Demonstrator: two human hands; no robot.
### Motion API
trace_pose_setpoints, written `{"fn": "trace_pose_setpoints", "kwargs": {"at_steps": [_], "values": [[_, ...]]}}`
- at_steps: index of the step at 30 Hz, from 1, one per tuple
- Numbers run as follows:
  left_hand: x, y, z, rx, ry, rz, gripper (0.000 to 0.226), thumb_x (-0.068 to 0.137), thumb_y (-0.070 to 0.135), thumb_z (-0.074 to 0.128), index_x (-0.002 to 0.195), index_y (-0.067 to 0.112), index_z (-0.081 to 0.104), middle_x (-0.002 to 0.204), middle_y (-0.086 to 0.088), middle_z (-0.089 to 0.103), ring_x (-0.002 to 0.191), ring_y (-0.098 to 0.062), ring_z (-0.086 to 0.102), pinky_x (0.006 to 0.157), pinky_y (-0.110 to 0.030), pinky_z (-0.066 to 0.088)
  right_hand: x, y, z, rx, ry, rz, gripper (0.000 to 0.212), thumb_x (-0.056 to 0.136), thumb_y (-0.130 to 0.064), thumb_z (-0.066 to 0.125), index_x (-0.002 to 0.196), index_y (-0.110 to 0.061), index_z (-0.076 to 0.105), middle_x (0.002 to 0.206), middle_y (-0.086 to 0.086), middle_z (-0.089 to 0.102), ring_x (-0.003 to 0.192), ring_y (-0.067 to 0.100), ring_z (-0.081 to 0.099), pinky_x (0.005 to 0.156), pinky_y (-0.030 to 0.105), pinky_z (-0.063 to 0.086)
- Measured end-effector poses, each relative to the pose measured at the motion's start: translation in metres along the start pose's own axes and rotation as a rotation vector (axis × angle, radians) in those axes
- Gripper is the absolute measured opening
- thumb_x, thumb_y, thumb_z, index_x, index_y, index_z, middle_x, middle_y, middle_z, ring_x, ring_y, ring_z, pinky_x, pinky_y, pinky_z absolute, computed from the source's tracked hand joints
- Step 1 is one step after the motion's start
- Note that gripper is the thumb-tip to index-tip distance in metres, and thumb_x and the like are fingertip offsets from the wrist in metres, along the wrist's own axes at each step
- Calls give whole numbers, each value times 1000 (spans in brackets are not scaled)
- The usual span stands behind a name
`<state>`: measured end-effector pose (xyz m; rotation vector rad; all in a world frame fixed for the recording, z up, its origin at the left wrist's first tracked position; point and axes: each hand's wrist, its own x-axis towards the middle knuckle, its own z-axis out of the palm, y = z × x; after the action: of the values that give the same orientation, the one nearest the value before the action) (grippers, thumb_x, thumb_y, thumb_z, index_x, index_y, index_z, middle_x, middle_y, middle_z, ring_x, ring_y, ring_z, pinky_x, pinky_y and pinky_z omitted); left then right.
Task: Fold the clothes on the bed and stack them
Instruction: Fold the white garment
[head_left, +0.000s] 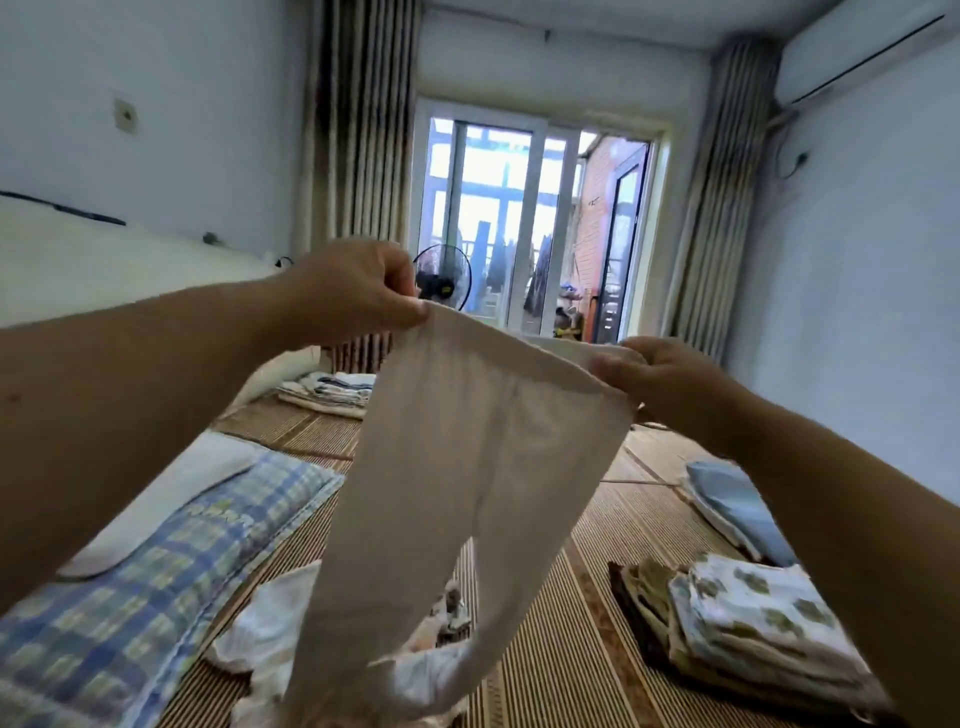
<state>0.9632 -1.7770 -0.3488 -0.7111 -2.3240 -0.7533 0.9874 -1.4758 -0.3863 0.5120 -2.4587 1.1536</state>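
Observation:
A pair of pale beige leggings (457, 467) hangs in the air in front of me, waistband up, both legs dangling over the bed. My left hand (353, 291) pinches the waistband's left corner. My right hand (660, 379) grips the right corner. Below the legs lies a loose heap of unfolded white clothes (291, 639) on the bamboo mat (566, 623). A folded stack topped by a white cloth with green prints (748, 618) sits at the right. Another folded pile (327, 395) rests at the far end of the bed.
A blue plaid quilt (135, 597) and a white pad (166, 499) lie along the left. A light blue folded item (737, 504) sits at the bed's right edge. A standing fan (441, 280), striped curtains and a glass balcony door are beyond the bed.

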Motion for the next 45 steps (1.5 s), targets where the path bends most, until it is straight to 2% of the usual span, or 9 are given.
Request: {"fn": "trace_pose_setpoints", "kwargs": {"at_steps": [6, 12, 17, 21, 24, 29, 35, 40, 45], "values": [[31, 40, -18, 117, -6, 95, 18, 82, 20, 70, 71, 18, 57, 66, -1, 60, 54, -8, 55, 50, -25, 45, 7, -38, -48, -56, 354, -129, 21, 96, -33, 53, 88, -21, 69, 83, -3, 63, 75, 13, 60, 61, 23, 46], [46, 49, -28, 217, 0, 154, 19, 82, 24, 71, 70, 25, 56, 65, 4, 59, 56, -8, 54, 50, -23, 40, -15, -68, -82, -209, 103, -417, 19, 84, -50, 57, 78, -38, 70, 76, -15, 69, 69, 2, 64, 56, 12, 48], [42, 53, -25, 117, -120, 165, 16, 83, 21, 70, 78, 33, 61, 67, 13, 67, 58, 1, 62, 50, -12, 44, -12, -59, -93, -438, -10, -241, 30, 63, -42, 81, 74, -63, 63, 78, -36, 63, 79, -16, 58, 53, 1, 42], [33, 55, -21, 79, -371, 75, 21, 87, 14, 63, 87, 34, 68, 76, 1, 71, 66, -12, 65, 62, -29, 57, -12, -47, -103, -404, 52, -189, 35, 72, -34, 80, 104, -40, 66, 82, -24, 63, 78, -17, 59, 56, -1, 41], [29, 62, -12, 32, -491, -34, 16, 85, 8, 58, 81, 12, 73, 77, -11, 68, 68, -19, 62, 63, -29, 54, -10, -46, -96, -292, 91, -124, 9, 76, -29, 77, 83, -32, 72, 72, -10, 68, 69, 1, 66, 54, 11, 49], [27, 63, 15, -726, -275, -379, 7, 88, 3, 48, 83, 3, 53, 67, -9, 51, 54, -16, 55, 53, -25, 50, -6, -43, -76, 257, 319, 49, 12, 84, -19, 71, 78, -9, 66, 71, 8, 63, 58, 17, 62, 52, 29, 51], [33, 84, 57, -906, 9, -709, 17, 82, -3, 46, 70, 6, 53, 43, -4, 50, 30, -14, 49, 36, -18, 43, 16, -33, -25, -78, 504, 273, 14, 82, -22, 71, 79, -8, 70, 81, 10, 68, 82, 27, 64, 74, 35, 51], [38, 123, 74, -988, -171, -612, 13, 85, 4, 54, 74, 10, 58, 55, -4, 58, 49, -16, 53, 45, -20, 46, 14, -34, 6, 459, 389, 163, 21, 91, -29, 64, 76, -16, 70, 94, 18, 71, 95, 36, 67, 89, 52, 53], [30, 137, 60, -904, -359, -518, 26, 87, 17, 44, 79, 14, 69, 73, -2, 68, 65, -17, 64, 55, -22, 45, 3, -32, 2, 737, 112, 45, 46, 84, -27, 65, 118, 4, 60, 116, 30, 63, 101, 33, 62, 96, 49, 49]]}}
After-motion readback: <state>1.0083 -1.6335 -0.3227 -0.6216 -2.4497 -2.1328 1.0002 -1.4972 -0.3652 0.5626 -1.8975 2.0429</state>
